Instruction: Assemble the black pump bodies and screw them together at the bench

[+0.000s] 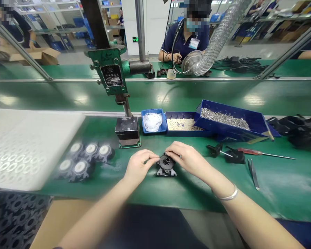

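Observation:
A black plastic housing [166,162] with a round raised centre and flat feet sits on the green bench in front of me. My left hand [140,165] is closed in a pinch at the housing's left edge. Over its upper right edge bends my right hand [185,156], fingertips against the rim. Whether a tiny part is also between the fingers, I cannot see. To the left lie several similar black housings [82,174] with white round tops.
Behind my hands stand blue bins of white rings [152,122], small cream pieces [184,124] and metal screws [224,118]. A green press [111,74] rises at centre left. Tweezers [253,174] and a red-handled screwdriver [250,151] lie right. Across the bench sits a co-worker [168,41].

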`<state>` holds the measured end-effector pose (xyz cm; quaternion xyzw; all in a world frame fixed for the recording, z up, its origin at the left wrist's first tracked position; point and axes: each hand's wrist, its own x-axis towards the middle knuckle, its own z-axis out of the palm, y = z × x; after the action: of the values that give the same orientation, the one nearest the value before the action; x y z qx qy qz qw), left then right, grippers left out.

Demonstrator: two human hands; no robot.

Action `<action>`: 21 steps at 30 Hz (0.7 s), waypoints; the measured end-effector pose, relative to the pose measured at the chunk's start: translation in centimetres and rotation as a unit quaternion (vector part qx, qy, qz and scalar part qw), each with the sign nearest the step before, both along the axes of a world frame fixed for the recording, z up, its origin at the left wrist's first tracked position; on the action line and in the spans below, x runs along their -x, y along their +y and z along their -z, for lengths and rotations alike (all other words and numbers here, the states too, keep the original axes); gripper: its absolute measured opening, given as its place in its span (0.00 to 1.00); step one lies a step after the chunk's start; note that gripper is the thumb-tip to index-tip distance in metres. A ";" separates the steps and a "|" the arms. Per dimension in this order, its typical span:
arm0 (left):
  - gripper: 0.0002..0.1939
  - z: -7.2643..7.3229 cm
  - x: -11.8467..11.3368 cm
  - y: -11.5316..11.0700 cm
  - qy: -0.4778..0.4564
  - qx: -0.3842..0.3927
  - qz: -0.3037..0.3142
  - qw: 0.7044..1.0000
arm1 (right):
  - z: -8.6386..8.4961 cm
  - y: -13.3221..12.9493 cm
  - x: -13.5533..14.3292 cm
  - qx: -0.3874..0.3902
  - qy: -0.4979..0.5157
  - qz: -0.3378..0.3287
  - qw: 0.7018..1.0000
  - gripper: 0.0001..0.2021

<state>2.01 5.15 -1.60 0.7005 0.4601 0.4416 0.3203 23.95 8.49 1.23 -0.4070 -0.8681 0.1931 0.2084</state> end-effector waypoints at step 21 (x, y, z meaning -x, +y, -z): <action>0.18 2.6 0.5 0.0 0.115 -0.185 0.033 0.976 | -0.7 -1.0 -1.9 0.113 0.134 0.121 0.977 0.07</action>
<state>1.56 5.15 -4.19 0.8084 0.3808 0.4248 0.1452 25.84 7.49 1.94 -0.5003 -0.7495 0.3156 0.2972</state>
